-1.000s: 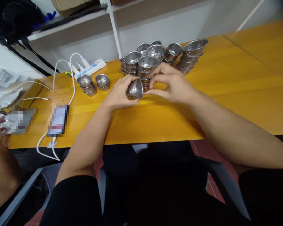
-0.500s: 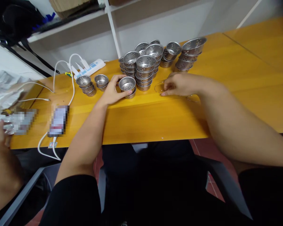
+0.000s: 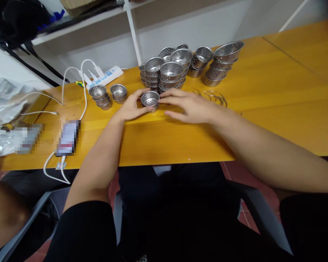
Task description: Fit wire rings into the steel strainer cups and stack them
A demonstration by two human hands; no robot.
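Observation:
My left hand [image 3: 133, 105] curls round the left side of a short stack of perforated steel cups [image 3: 150, 99], thumb at the front and fingers behind. The stack stands upright on the table. My right hand [image 3: 184, 105] comes from the right with its fingers apart. Its fingertips are at the stack's right rim; whether they touch it I cannot tell. Close behind stand taller stacks of perforated cups [image 3: 171, 72], partly hidden by the right hand. Several thin wire rings [image 3: 214, 96] lie on the table beyond the right wrist.
Two small cup stacks [image 3: 98, 94] stand left of my left hand. A phone [image 3: 68, 138] with a white cable lies nearer the front edge. Behind are a power strip [image 3: 109, 77] and a tilted cup stack [image 3: 225, 60]. Another person's arm [image 3: 5, 207] is at far left.
My right hand has moved left from the wire rings to the cup stack, and its fingers have spread. The rings now lie uncovered. My left hand stays round the cups.

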